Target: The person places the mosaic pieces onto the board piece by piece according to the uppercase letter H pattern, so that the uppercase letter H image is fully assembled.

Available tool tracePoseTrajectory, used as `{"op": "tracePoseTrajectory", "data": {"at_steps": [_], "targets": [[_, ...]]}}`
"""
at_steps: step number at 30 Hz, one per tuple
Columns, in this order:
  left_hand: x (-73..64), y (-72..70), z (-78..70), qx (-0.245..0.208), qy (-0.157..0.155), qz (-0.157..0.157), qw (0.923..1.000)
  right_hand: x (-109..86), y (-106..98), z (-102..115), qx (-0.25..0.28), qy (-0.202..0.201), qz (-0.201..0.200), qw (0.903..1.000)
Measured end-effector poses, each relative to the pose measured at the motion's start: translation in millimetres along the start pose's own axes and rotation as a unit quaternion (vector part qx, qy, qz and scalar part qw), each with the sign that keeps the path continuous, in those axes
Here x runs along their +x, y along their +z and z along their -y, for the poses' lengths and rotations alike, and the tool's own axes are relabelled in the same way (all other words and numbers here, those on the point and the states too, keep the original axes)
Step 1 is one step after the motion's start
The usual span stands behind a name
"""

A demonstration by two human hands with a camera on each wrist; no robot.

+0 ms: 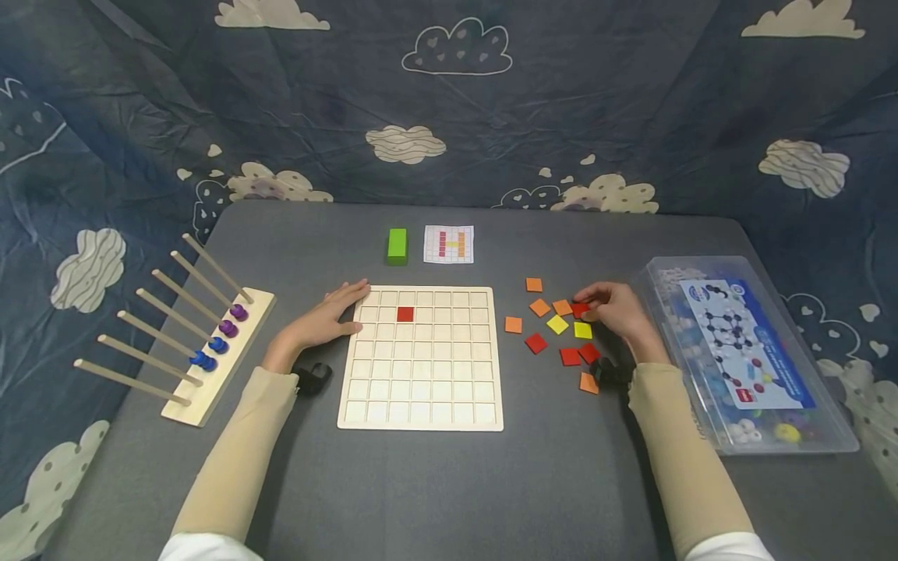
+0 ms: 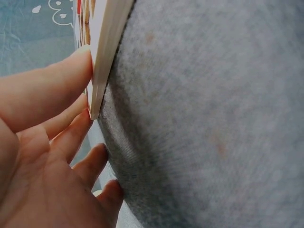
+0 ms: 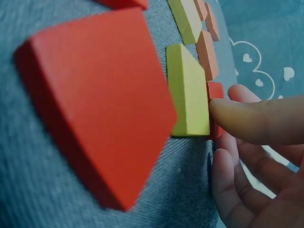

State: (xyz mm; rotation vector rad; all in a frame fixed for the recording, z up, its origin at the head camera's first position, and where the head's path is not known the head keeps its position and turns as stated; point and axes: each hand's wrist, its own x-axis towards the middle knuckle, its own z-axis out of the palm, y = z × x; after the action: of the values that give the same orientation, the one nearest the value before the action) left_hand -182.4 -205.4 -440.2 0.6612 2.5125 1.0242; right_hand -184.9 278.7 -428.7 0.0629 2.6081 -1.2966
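Note:
A pale wooden grid board (image 1: pixel 421 382) lies on the table with one red tile (image 1: pixel 404 314) in a square of its second row. My left hand (image 1: pixel 319 318) rests at the board's upper left corner, its thumb (image 2: pixel 52 90) against the side edge and the fingers extended. To the right of the board, my right hand (image 1: pixel 617 312) pinches another red tile (image 3: pixel 216 88) between thumb and fingers, low among the loose tiles. A yellow tile (image 3: pixel 192 97) sits right beside it, and a nearer red tile (image 3: pixel 99 99) looms large in the right wrist view.
Several orange tiles (image 1: pixel 514 325) lie scattered nearby. Behind the board are a green block (image 1: pixel 397 247) and a small pattern card (image 1: pixel 449 245). A peg rack (image 1: pixel 238 335) with beads stands left; a lidded plastic box (image 1: pixel 751 351) lies right.

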Motion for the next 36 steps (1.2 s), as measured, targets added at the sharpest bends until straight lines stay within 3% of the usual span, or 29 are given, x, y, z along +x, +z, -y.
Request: {"op": "tracePoseTrajectory", "data": {"at_steps": [11,19,27,36], "targets": [[-0.5,0.3,0.4,0.001,-0.001,0.000,1.0000,-1.4,-4.1,3.9,0.034,0.019,0.011,0.9992],[-0.6,-0.8,0.2,-0.004,0.004,0.002,1.0000,-3.1,0.3,30.1,0.077,0.000,0.055,0.9955],[-0.3,0.4,-2.0,-0.001,-0.002,-0.002,1.0000,3.7,43.4,67.2,0.113,-0.039,0.112,0.9865],[0.2,1.1,-3.6,0.002,-0.011,-0.007,0.9999,12.9,110.2,107.2,0.152,-0.096,0.197,0.9639]]}}
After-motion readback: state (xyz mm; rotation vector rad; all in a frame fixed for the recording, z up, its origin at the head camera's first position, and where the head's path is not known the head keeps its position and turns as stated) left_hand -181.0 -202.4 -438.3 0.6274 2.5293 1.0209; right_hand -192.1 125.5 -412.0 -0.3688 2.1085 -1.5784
